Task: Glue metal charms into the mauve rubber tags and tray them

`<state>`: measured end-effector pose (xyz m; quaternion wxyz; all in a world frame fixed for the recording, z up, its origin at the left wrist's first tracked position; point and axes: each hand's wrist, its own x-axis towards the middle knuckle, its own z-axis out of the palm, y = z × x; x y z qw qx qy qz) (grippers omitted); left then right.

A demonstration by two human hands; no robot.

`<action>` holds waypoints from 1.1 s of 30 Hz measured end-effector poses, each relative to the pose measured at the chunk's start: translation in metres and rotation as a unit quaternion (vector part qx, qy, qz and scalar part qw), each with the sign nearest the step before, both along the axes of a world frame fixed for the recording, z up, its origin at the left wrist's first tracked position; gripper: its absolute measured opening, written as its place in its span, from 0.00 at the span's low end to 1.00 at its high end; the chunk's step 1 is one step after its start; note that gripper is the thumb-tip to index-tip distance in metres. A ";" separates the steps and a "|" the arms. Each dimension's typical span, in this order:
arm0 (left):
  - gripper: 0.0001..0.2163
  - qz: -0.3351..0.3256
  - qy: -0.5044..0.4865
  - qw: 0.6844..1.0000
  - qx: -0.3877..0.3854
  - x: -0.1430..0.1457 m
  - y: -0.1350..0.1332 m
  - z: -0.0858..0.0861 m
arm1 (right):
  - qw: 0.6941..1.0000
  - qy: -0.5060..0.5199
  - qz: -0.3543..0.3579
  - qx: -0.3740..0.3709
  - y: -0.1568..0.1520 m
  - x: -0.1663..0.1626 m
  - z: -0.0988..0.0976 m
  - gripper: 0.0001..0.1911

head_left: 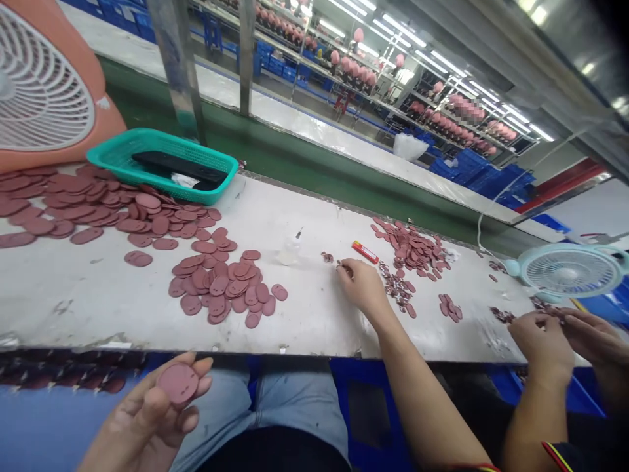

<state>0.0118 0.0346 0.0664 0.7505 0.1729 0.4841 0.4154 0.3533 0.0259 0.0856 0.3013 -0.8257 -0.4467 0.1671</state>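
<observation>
My left hand point(157, 413) is raised in front of the table edge, with thumb and fingers closed on a flat mauve oval piece point(177, 383) that has small holes. My right hand point(362, 283) rests over the white table point(309, 321), fingertips pinched together beside a little cluster of small shiny parts point(327, 257). Whatever those fingertips hold is too small to make out. Just beyond that hand lies a red and yellow tube-like item point(365, 252). More small metallic parts point(396, 287) lie right of my wrist. Between my hands is a loose pile of mauve oval pieces point(216, 282).
A small translucent bottle with a needle tip point(291, 248) stands mid-table. A green basket point(162, 157) holds a dark object, near an orange fan point(49, 85). Another oval pile point(415, 248) lies at the back right. A co-worker's hands point(545, 337) work at right, near a pale green fan point(570, 272).
</observation>
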 end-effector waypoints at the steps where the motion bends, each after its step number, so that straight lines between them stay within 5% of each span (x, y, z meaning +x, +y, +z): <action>1: 0.20 -0.002 -0.012 1.000 -0.005 0.001 -0.002 0.004 | 0.999 0.035 0.005 0.020 -0.004 -0.004 0.002 0.14; 6: 0.20 -0.044 -0.048 0.996 -0.064 0.006 -0.007 0.021 | 0.964 0.235 0.093 0.084 -0.025 -0.060 0.016 0.21; 12: 0.23 -0.130 -0.065 0.986 -0.075 0.005 -0.006 0.027 | 0.840 0.489 0.210 0.104 -0.034 -0.133 0.039 0.08; 20: 0.18 -0.172 -0.109 0.979 -0.025 0.004 -0.005 0.030 | 0.889 0.313 0.315 0.115 -0.024 -0.146 0.049 0.08; 33: 0.15 -0.179 -0.133 0.974 -0.041 0.002 -0.005 0.025 | 0.885 0.209 0.401 0.110 -0.014 -0.145 0.059 0.06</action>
